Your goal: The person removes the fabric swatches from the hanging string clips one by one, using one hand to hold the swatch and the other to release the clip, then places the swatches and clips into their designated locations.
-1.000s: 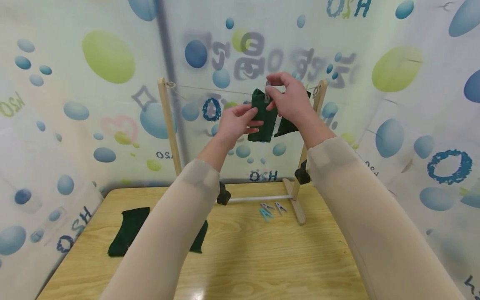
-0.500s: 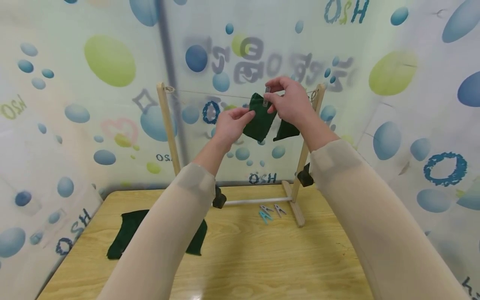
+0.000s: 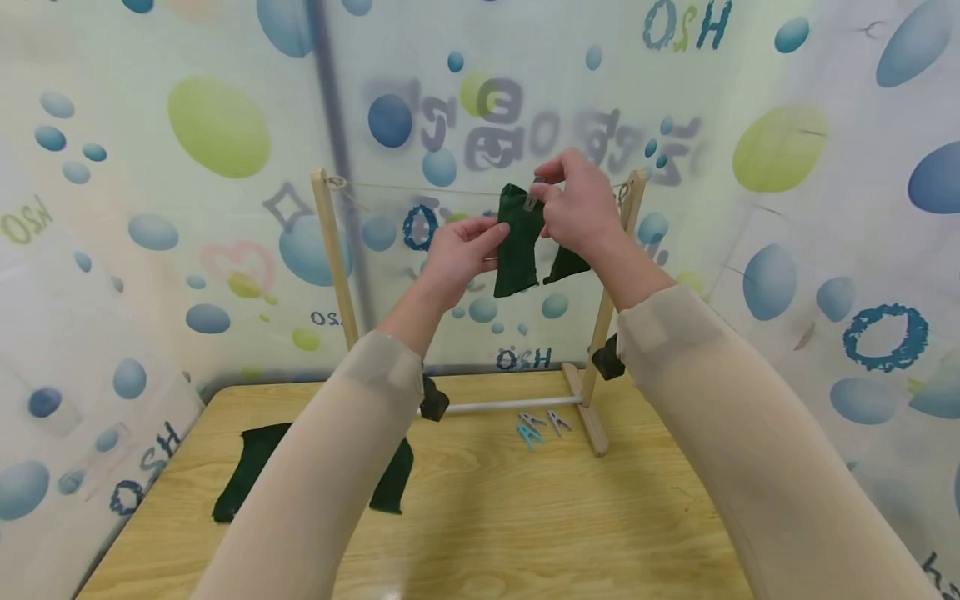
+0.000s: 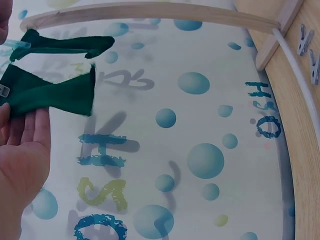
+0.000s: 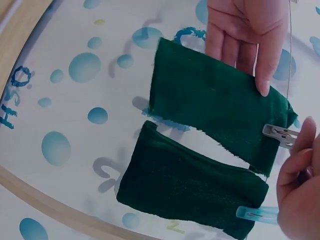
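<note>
A dark green cloth [image 3: 517, 250] hangs at the cord [image 3: 420, 188] of a wooden frame. My left hand [image 3: 456, 258] holds its left edge, thumb in front and fingers behind. Between thumb and fingers my right hand [image 3: 581, 204] pinches a grey clothespin [image 5: 280, 134], whose jaws sit over the cloth's top edge in the right wrist view. Beside it hangs a second green cloth [image 5: 190, 175], with a light blue clothespin [image 5: 255, 214] at its top.
Wooden posts [image 3: 334, 258] carry the cord, and a white rod [image 3: 510, 405] runs low between them. On the table [image 3: 570, 517] lie more green cloths [image 3: 251, 467], partly behind the left sleeve. Several clothespins [image 3: 529, 436] lie near the frame's right foot [image 3: 592, 425].
The cloth's lower end swung left, then back to hanging nearly straight. The clothespin in my right hand has tilted. Both hands stay at the cloth.
</note>
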{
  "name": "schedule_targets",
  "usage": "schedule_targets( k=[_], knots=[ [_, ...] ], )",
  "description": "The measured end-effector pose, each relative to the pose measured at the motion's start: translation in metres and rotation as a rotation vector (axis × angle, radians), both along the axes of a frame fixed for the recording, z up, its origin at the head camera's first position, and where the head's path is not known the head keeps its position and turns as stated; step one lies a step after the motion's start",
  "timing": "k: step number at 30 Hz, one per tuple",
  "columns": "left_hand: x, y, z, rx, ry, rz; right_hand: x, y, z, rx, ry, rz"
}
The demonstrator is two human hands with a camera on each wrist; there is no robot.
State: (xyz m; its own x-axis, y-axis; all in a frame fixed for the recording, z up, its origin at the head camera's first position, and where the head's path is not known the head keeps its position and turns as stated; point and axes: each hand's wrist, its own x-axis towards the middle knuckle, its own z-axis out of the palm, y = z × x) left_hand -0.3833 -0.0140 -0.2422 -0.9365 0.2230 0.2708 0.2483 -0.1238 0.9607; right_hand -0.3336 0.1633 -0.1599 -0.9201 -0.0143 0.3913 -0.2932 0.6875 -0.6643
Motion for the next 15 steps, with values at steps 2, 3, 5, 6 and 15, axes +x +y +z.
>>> schedule_targets(
  k=[2, 3, 5, 6, 15],
  knots=[
    [0.003, 0.0, 0.002, 0.018, -0.007, -0.013, 0.002, -0.001, 0.0, -0.016, 0.034, -0.005],
    [0.005, 0.0, 0.004, 0.025, -0.006, -0.018, 0.002, -0.001, 0.0, -0.028, 0.049, -0.008],
    [0.008, -0.001, 0.007, 0.025, 0.002, -0.027, 0.004, -0.001, 0.0, -0.053, 0.088, -0.009],
    [0.01, -0.001, 0.009, 0.028, 0.004, -0.036, 0.004, -0.001, -0.001, -0.062, 0.11, -0.011],
    [0.022, -0.009, 0.015, 0.044, -0.017, -0.102, 0.009, 0.0, -0.004, -0.103, 0.26, -0.047]
  ],
)
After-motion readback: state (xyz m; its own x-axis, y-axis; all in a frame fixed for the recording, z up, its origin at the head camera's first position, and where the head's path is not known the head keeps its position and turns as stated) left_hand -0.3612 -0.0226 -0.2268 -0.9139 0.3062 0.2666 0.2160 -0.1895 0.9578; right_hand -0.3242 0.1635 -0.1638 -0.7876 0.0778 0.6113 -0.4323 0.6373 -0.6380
